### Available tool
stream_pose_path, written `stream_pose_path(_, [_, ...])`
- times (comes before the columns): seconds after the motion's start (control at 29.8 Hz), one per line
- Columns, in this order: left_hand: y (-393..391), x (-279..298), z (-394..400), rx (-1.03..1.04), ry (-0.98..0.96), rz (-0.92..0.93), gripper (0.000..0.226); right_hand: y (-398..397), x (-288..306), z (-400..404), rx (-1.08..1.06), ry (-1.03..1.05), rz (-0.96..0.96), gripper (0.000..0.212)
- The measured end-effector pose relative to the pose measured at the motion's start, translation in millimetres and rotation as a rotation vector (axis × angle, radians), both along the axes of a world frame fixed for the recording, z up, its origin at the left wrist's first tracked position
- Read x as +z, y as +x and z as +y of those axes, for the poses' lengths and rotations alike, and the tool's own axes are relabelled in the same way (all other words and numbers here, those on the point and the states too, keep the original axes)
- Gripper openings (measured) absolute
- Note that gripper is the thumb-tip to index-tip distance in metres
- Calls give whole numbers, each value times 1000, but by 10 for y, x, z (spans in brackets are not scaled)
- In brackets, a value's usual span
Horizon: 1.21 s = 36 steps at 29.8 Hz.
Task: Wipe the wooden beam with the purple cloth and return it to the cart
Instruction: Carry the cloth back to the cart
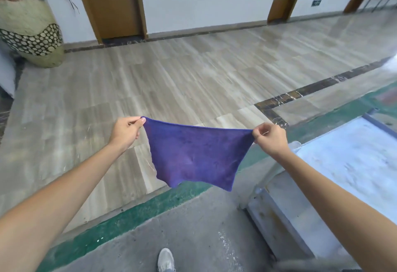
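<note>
The purple cloth (195, 153) hangs spread out in the air in front of me, stretched between both hands. My left hand (125, 131) pinches its upper left corner. My right hand (271, 139) pinches its upper right corner. The lower edge of the cloth dangles loose above the floor. A white-topped cart (335, 177) with a grey metal frame stands at the lower right, just beside my right forearm. No wooden beam shows in this view.
Pale tiled floor (193, 74) stretches ahead to a white wall with brown wooden doors (113, 3). A large patterned vase (30, 31) stands at the far left. A green painted strip (133, 213) borders the grey concrete under my shoe (165, 260).
</note>
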<state>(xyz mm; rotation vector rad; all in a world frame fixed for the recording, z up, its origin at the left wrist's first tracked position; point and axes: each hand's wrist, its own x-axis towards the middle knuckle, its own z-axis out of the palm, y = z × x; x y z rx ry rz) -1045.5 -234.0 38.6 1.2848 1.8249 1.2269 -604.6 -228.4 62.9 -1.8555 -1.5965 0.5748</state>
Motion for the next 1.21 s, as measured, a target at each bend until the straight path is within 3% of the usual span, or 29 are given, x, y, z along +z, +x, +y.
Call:
stream_pose_path(0.07, [-38,31,457,-53,20,52,9,-59,-14,169,-59,-17,31,15])
stream_pose_path(0.37, [378,-108,2198,-225,19,50,24,81,-285,760,-332,-4,84,14])
stream_pose_path(0.84, [2192,-421,4675,-567,-53,181,19,1143,-758,1939,-684,-18,72,27])
stream_pose_path(1.01, [2980,-351,5217,-692,-93,120,27,1419,-820,1989,-780,-17,102,27])
stream_pose_path(1.21, [4030,-249,5615,-851,-98,46,19,1679,-796,1892,-914,0,200,19])
